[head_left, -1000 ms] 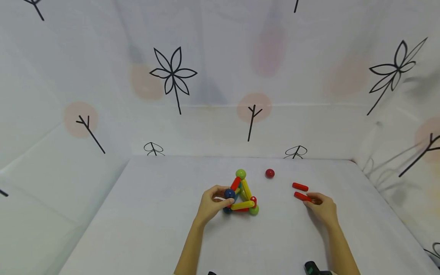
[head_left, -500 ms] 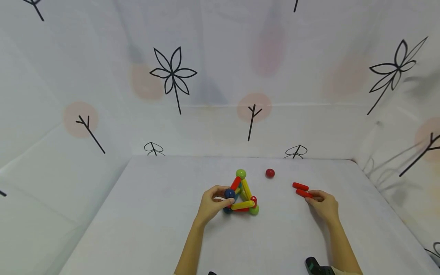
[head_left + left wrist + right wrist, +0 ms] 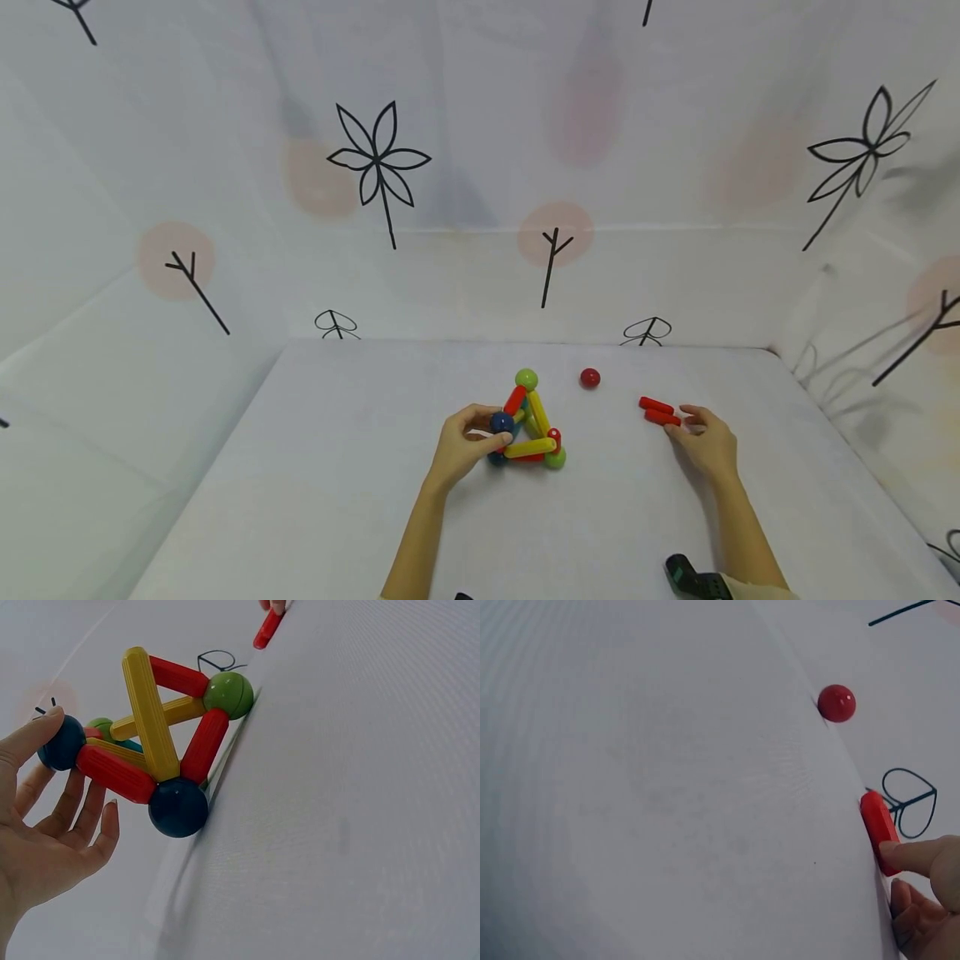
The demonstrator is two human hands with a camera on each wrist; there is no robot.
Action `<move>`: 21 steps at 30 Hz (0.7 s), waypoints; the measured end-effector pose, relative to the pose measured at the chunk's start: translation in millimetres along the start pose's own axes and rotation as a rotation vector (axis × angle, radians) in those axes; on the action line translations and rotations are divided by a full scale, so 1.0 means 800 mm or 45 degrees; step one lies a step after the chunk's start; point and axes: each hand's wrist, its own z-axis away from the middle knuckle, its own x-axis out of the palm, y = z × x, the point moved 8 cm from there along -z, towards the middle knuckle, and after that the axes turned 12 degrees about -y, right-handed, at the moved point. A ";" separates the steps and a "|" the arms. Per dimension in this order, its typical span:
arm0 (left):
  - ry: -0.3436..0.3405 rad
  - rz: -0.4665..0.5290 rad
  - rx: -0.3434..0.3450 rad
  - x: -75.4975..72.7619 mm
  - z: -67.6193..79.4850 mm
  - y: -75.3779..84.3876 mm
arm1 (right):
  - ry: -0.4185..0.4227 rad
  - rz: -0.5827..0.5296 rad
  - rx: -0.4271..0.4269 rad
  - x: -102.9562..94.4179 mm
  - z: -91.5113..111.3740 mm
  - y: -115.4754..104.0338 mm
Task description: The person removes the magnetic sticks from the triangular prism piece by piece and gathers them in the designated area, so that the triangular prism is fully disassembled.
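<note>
With thumb and fingers, my left hand (image 3: 460, 447) pinches a dark blue ball (image 3: 63, 743) at the top corner of a frame built of red and yellow rods (image 3: 529, 448) and balls. Another dark blue ball (image 3: 178, 808) and a green ball (image 3: 229, 695) form lower corners; part of the frame is hidden behind its own rods. To the right, two loose red rods lie side by side, the farther rod (image 3: 656, 405) and the nearer rod (image 3: 662, 417). My right hand (image 3: 708, 443) is at the nearer one's right end, fingers spread apart, thumb touching it.
A loose red ball (image 3: 590, 378) lies at the back of the white table (image 3: 337, 500), between the frame and the loose rods. Patterned white cloth (image 3: 450, 283) rises behind the table and at both sides. A black wrist device (image 3: 693, 577) is at the right forearm.
My right hand slid the nearer red rod slightly back and right, up against the farther one, then parted its fingers from it. My left hand and the frame stayed still.
</note>
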 end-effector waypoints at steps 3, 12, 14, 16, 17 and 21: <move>0.001 0.002 -0.001 0.000 0.000 0.000 | -0.066 0.031 -0.015 0.003 -0.005 -0.001; -0.001 0.005 0.000 0.000 0.000 0.000 | -0.185 0.077 -0.021 0.009 -0.017 -0.001; 0.000 0.007 0.000 0.000 0.000 -0.001 | -0.200 0.096 -0.036 0.010 -0.019 -0.002; 0.001 0.012 -0.004 0.000 -0.001 -0.002 | -0.216 0.122 -0.059 0.011 -0.021 -0.004; 0.001 0.015 -0.007 0.000 -0.001 -0.003 | -0.223 0.134 -0.075 0.012 -0.022 -0.005; 0.004 0.019 -0.010 0.000 -0.001 -0.005 | -0.243 0.162 -0.149 0.015 -0.026 -0.011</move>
